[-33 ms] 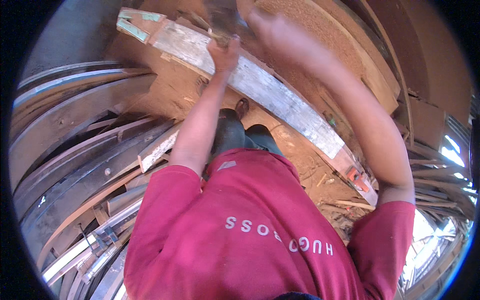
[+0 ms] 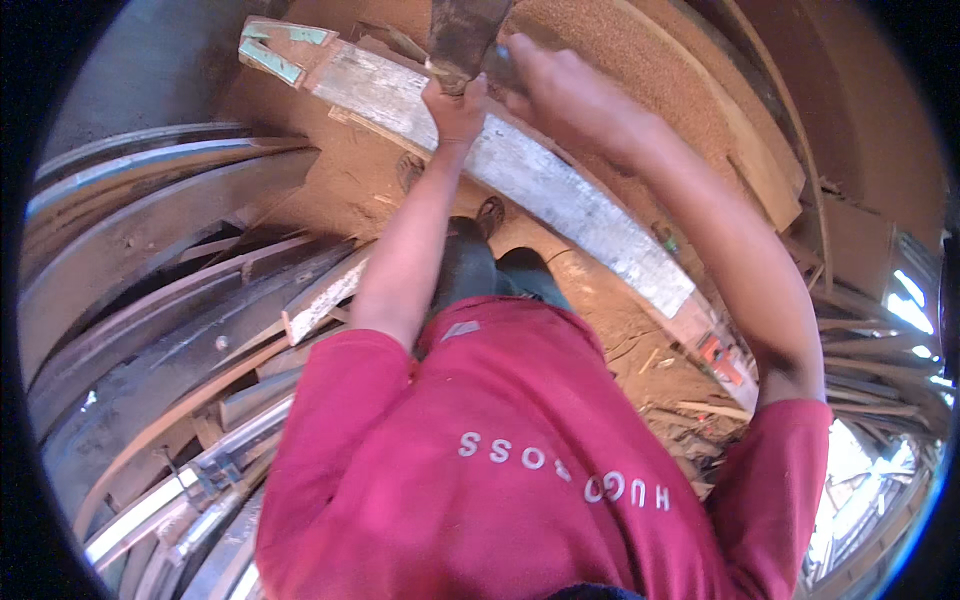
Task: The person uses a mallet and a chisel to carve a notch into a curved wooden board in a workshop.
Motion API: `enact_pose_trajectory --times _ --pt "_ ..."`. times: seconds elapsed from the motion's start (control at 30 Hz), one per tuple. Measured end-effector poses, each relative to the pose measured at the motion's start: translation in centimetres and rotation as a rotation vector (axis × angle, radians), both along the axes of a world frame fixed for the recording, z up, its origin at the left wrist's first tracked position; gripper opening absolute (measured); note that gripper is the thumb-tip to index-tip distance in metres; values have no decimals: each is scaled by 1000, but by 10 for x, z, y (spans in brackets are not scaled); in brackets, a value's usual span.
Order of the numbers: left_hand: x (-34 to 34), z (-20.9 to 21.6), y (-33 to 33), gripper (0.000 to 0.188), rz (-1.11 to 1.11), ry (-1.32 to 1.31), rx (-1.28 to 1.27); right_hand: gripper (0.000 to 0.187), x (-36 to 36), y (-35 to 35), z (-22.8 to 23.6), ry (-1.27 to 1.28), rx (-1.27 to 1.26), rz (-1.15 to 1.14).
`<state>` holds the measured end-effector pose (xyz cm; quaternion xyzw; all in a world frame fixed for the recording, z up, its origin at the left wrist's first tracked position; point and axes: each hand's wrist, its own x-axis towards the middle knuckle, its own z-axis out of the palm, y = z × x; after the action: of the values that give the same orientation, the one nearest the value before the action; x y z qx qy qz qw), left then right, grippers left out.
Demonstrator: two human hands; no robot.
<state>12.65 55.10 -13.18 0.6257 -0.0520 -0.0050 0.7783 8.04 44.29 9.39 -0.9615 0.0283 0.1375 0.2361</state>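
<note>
You're mid-chop: your left hand (image 2: 455, 105) and right hand (image 2: 560, 95), fingers wrapped tight, grip a dark broad-bladed chopping tool (image 2: 465, 35) over the long weathered grey-white wooden plank (image 2: 540, 190) lying across sawdust. I'd bring it down squarely.

Warm daylight floods my view from the blown-out gap at lower right — glare whitens it. The right hand (image 2: 560, 95) smears with motion blur; the red shirt (image 2: 500, 460) stays sharp. Fisheye bending curves the planks (image 2: 150, 250) at left — a black vignette rings the frame.
</note>
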Motion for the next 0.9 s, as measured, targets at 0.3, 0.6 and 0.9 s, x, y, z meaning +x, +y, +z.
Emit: enact_pose_trajectory --times 0.3,0.6,0.9 --pt "44 -40 12 14 4 302 -164 42 -73 -28 -38 -152 -37 -186" --pt "24 11 -14 27 21 -323 132 27 -264 1 -110 385 548 -1030" --pt "-86 42 -44 41 -691 -616 360 26 -338 26 -99 246 654 -1320"
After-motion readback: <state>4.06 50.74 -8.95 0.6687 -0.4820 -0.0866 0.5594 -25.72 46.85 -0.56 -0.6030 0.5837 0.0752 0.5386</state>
